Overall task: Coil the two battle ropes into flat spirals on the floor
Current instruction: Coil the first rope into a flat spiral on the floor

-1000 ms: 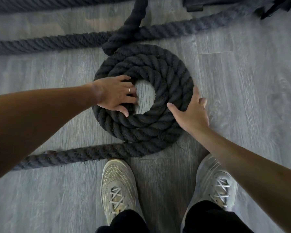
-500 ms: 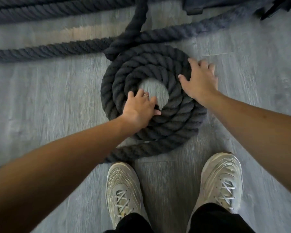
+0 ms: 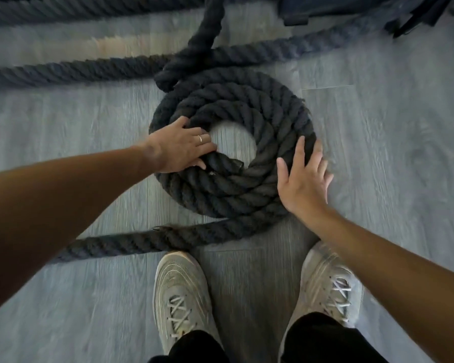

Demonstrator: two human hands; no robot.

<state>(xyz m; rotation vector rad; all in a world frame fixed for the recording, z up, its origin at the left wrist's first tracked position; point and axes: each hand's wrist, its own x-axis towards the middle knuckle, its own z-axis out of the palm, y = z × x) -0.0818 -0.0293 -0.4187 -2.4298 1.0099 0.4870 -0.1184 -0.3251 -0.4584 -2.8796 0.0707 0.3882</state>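
A thick black battle rope lies wound into a flat spiral (image 3: 247, 195) of about three turns on the grey floor, just ahead of my feet. Its taped inner end (image 3: 228, 165) shows at the centre hole. My left hand (image 3: 178, 149), wearing a ring, grips the inner turns on the spiral's left side, fingers curled over them. My right hand (image 3: 303, 179) rests flat with fingers spread on the outer turn at the near right. The rope's loose tail (image 3: 131, 242) runs left from the spiral's near edge. A second rope (image 3: 76, 70) stretches across the floor beyond.
A rope section (image 3: 202, 40) comes down from the top and bends against the spiral's far edge. Another rope run (image 3: 63, 7) lies along the top left. Dark equipment with straps (image 3: 351, 6) sits at top right. My two pale sneakers (image 3: 181, 297) stand right behind the tail.
My left hand shifted from the spiral's near side to its left side. My right hand slid from the far right edge to the near right. The tail now extends farther left.
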